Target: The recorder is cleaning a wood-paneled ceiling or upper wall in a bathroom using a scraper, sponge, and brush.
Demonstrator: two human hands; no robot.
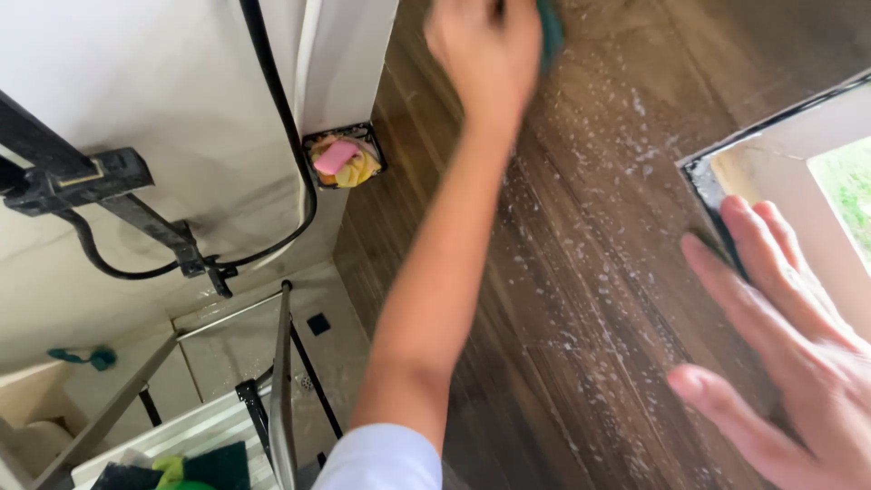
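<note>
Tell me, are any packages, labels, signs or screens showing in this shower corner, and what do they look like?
None that I can make out: no label, sign or screen shows.
Nearest thing to a package: a small black wire basket in the wall corner, holding pink and yellow items, too blurred to tell what kind.
The left hand presses a green sponge to the soapy brown wall; the sponge is plain.

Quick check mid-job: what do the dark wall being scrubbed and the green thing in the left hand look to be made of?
Wall: likely wood-look tile, matte brown, with printed grain, plank-like seams and white suds on it. The green thing in the left hand: probably a scouring pad or sponge, but it is blurred and mostly hidden. The right hand lies flat on the wall.
</note>
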